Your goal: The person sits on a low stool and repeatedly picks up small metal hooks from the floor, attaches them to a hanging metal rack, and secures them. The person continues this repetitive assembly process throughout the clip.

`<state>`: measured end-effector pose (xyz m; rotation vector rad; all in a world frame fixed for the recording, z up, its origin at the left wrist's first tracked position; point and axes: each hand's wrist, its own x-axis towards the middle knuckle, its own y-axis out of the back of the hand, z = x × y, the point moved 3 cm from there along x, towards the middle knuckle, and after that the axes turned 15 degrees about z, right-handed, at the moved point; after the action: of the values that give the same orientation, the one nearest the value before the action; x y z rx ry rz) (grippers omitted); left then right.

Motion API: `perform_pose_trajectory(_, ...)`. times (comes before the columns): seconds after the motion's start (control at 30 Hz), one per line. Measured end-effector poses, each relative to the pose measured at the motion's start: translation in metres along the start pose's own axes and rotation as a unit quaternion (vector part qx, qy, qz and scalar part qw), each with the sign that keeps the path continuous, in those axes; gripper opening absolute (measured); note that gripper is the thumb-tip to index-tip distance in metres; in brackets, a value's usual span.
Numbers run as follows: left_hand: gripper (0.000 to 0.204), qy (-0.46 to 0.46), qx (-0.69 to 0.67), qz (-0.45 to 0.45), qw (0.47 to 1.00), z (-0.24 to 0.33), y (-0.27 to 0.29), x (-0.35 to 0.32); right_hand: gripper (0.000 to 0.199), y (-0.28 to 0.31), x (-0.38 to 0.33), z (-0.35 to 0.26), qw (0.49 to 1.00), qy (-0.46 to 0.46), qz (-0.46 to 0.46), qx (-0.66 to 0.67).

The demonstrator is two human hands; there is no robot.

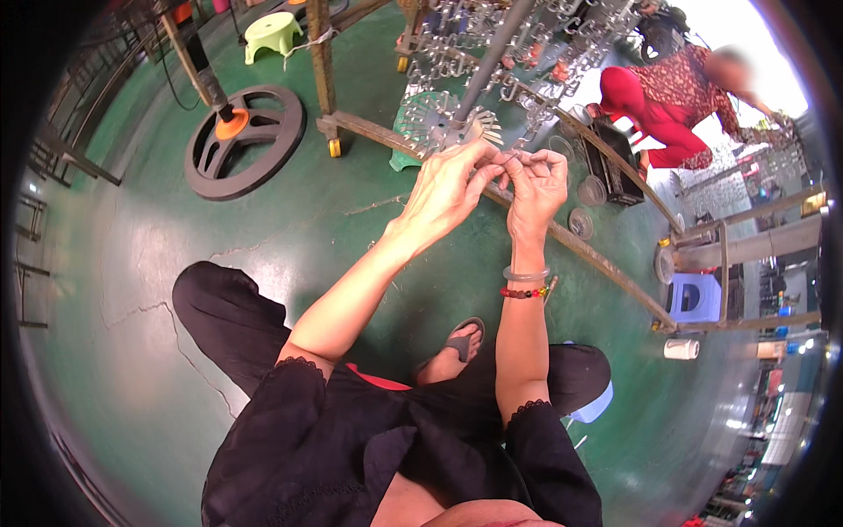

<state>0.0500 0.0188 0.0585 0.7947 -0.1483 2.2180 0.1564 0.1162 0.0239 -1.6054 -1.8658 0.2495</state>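
Observation:
Both arms reach forward, and the fingertips of the two hands meet in front of a rack. My left hand (443, 183) is closed, its thumb and fingers pinched together. Close against it, my right hand (536, 193) is also closed in a pinch. Whatever they hold between the fingertips is too small or too hidden to make out. Just beyond the hands, a round cluster of metal prongs (439, 123) surrounds the foot of a grey pole (493, 63). Many bent metal hooks (457, 63) hang on the rack behind.
A wooden rail (606, 263) on wheels runs across in front. A dark spoked wheel (285, 132) lies on the green floor, left. A light green stool (273, 33) stands farther back, a purple-blue stool (695, 299) at right. Another person (672, 105) in red bends over beyond the rail.

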Motion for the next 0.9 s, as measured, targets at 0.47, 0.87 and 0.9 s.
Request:
perform_pose_trajectory(0.47,0.016,-0.096,0.119,0.012,0.988,-0.044,-0.024,-0.011,0.025,0.015,0.004,-0.014,0.963,0.107,-0.043,-0.244)
perform_pose_trajectory(0.87,0.007,-0.141,0.015,0.038,0.989,-0.045,-0.044,-0.010,0.029,0.051,-0.043,0.037,0.965,-0.119,0.011,-0.233)
perform_pose_trajectory(0.9,0.007,-0.148,0.014,0.040,0.988,-0.045,-0.044,-0.010,0.026,0.050,-0.044,0.043,0.974,-0.157,0.030,-0.159)
